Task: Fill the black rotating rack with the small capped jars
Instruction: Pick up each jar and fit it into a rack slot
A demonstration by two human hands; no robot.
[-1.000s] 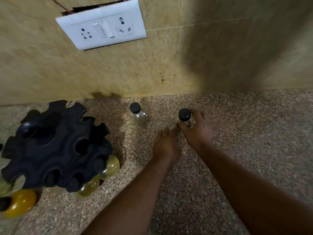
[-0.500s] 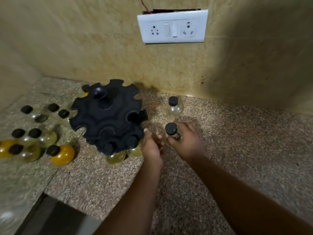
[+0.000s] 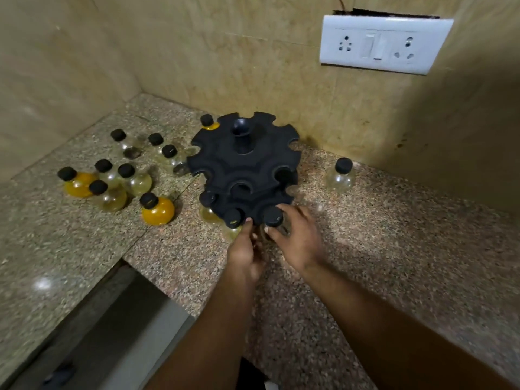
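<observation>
The black rotating rack (image 3: 243, 167) stands on the granite counter near the back wall. Two capped jars hang in its lower front-left slots. My right hand (image 3: 298, 239) holds a clear jar with a black cap (image 3: 273, 217) at a lower front slot of the rack. My left hand (image 3: 245, 253) touches the rack's lower front edge with its fingertips, just left of that jar. One clear capped jar (image 3: 341, 177) stands alone to the right of the rack. Several capped jars, some amber or orange (image 3: 157, 208), stand in a group to the left.
A white switch and socket plate (image 3: 380, 45) is on the wall above right. The counter (image 3: 408, 249) ends at a step down to a grey ledge (image 3: 112, 327) at the lower left. Walls close off the back and left.
My right hand carried the clear jar from the open counter leftward to the rack's lower front slot. My left hand moved to the rack's edge. The camera view swung left.
</observation>
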